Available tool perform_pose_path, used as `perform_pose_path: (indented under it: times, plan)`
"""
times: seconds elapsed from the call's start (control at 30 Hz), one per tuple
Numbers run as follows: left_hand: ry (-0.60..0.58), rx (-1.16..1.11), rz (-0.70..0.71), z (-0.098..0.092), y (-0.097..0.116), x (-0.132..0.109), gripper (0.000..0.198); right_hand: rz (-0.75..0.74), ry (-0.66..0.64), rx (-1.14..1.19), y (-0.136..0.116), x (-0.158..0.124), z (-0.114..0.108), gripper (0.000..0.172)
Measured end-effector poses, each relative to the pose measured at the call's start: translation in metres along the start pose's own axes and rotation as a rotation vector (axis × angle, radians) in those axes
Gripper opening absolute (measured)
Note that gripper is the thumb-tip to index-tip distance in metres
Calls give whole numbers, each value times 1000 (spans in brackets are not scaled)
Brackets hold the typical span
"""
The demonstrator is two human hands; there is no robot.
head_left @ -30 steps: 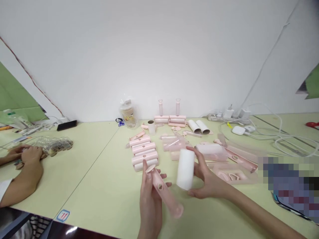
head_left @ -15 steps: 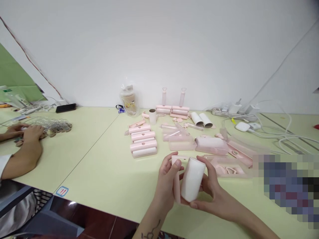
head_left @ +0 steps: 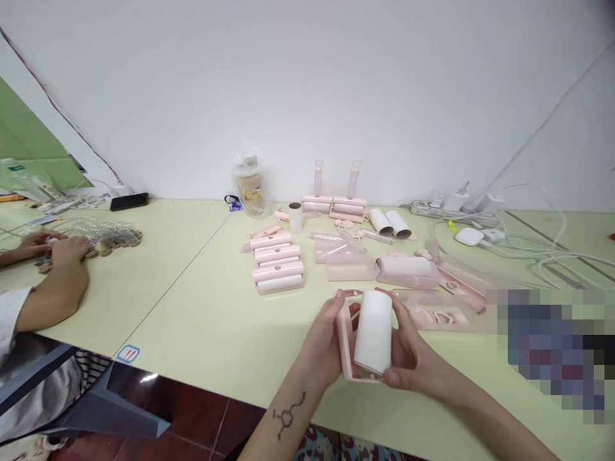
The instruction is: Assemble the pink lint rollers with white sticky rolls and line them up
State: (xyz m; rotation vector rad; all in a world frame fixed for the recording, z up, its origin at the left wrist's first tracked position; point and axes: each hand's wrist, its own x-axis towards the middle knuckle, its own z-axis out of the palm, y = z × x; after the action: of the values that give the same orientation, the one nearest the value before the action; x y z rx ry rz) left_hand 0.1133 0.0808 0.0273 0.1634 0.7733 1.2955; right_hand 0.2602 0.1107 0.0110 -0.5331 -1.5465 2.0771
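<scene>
My left hand (head_left: 331, 339) is closed round a pink plastic lint roller frame (head_left: 344, 339), held just above the table near its front edge. Between the frame's ends is a white lint roll (head_left: 375, 330), slightly tilted. My right hand (head_left: 408, 358) grips the roll from the right, its thumb at the roll's lower end and its fingers partly hidden behind. Beyond my hands, several pink lint rollers with white rolls (head_left: 278, 278) lie in a row. Two white rolls (head_left: 398, 225) with brown cores lie further back.
Clear plastic packages with pink parts (head_left: 437, 314) lie right of centre. Two lint rollers with upright handles (head_left: 348, 206) stand by the wall beside a bagged cup (head_left: 252, 192). A power strip (head_left: 451, 214) and cables are at right. A co-worker's hands (head_left: 62, 250) are at far left.
The roll has turned more upright and sits further inside the pink frame. The frame has turned so that its lower end shows. The view has shifted slightly.
</scene>
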Motion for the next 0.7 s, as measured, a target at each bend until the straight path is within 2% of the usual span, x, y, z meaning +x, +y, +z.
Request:
perform_pose_path:
  times: [0.17, 0.37, 0.43, 0.57, 0.63, 0.7]
  plan:
    - [-57, 25, 6, 3, 2, -2, 40, -16, 22, -66, -1, -1, -2, 117]
    - [-39, 23, 0, 3, -1, -4, 41, -24, -11, -196, -1, -5, -5, 117]
    - [-30, 62, 51, 4, -2, -6, 39, -55, -15, -256, 1, -6, -8, 102]
    - [-30, 200, 257, 3, -6, -7, 33, -238, 204, -515, 4, -2, -17, 37]
    - [-26, 278, 324, 1, -8, -6, 34, -364, 286, -692, 4, 0, -19, 25]
    - [-60, 320, 352, -2, -10, -5, 35, -450, 286, -783, 2, 2, -17, 26]
